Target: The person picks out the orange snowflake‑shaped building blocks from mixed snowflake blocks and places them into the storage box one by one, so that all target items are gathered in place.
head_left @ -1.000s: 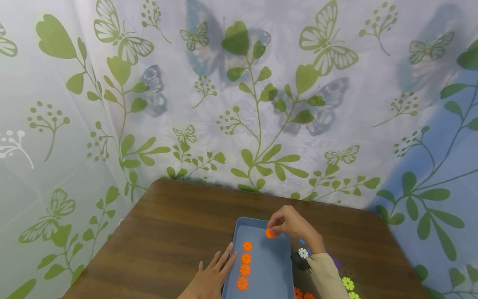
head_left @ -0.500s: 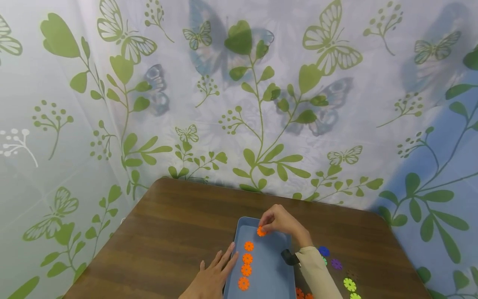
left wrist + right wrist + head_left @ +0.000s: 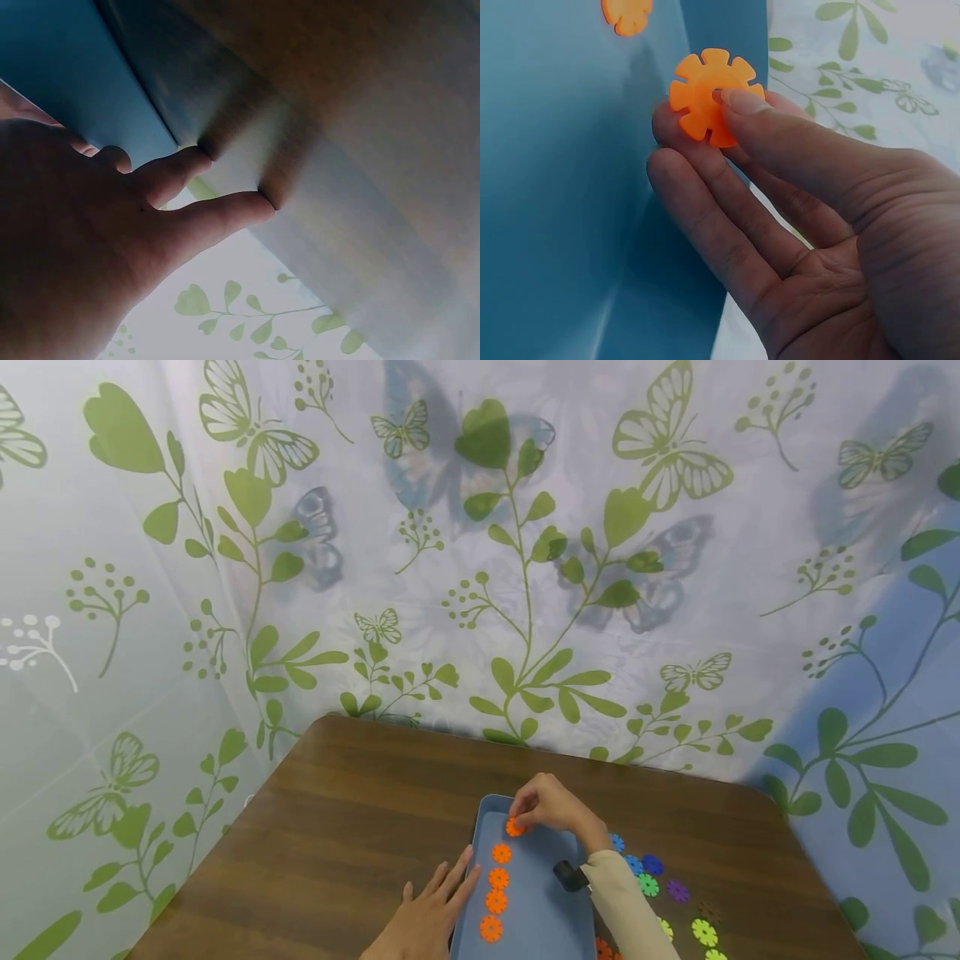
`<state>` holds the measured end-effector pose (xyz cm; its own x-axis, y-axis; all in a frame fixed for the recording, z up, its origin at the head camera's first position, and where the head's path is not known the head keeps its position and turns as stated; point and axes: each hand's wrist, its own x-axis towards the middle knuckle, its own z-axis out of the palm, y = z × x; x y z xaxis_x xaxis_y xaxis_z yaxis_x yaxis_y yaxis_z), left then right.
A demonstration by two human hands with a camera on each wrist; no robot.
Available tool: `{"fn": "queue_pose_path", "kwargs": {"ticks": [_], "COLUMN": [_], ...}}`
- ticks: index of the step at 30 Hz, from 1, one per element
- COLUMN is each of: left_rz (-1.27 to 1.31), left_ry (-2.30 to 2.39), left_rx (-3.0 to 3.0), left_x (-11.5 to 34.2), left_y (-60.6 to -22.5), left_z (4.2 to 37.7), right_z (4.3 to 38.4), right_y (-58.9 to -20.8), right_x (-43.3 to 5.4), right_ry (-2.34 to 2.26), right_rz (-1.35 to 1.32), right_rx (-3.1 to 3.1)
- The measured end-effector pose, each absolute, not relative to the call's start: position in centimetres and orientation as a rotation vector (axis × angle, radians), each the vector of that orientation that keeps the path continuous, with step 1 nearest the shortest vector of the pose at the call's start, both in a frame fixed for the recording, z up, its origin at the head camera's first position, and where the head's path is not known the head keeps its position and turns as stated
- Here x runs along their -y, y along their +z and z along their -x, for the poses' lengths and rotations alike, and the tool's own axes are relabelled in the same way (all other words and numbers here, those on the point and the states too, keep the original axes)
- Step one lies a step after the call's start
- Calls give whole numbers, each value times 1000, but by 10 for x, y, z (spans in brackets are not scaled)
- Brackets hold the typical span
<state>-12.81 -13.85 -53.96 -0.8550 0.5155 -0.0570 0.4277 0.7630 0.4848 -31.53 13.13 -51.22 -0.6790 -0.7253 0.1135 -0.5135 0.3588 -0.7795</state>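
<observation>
My right hand (image 3: 551, 806) pinches an orange notched disc (image 3: 705, 90) between thumb and fingers, over the far end of the blue-grey tray (image 3: 543, 893). In the right wrist view the disc faces the camera, with the thumb tip at its centre hole. Several more orange discs (image 3: 498, 878) lie in a column along the tray's left side, just nearer than the held one. My left hand (image 3: 429, 914) lies at the tray's left edge with fingers straight, fingertips touching the rim. In the left wrist view the thumb side is spread over the table beside the tray (image 3: 60, 67).
Right of the tray, loose notched discs lie on the brown wooden table (image 3: 360, 810): green (image 3: 648, 884), purple (image 3: 677, 891), yellow (image 3: 704, 932) and blue (image 3: 652, 864). A black wrist camera (image 3: 570, 876) sits on the right wrist. A leaf-patterned curtain (image 3: 420, 568) hangs behind the table.
My right hand has moved left across the far end of the tray, carrying the orange disc toward the line of the column. The left hand stays at the rim.
</observation>
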Motion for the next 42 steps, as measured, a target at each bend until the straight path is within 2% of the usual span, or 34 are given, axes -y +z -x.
{"fn": "queue_pose_path", "kwargs": {"ticks": [25,42], "left_rz": [-779,-808], "left_ry": [673,690], "left_rx": [-2790,-2787], "left_x": [138,138], "left_y": [-539,-537], "left_z": [128,128], "right_z": [313,306], "right_y": [-525,-521], "right_x": [-108,-105], "right_ry": [-955,-792], "right_rz": [1230,1199], "right_rx": [-2572,-2737]}}
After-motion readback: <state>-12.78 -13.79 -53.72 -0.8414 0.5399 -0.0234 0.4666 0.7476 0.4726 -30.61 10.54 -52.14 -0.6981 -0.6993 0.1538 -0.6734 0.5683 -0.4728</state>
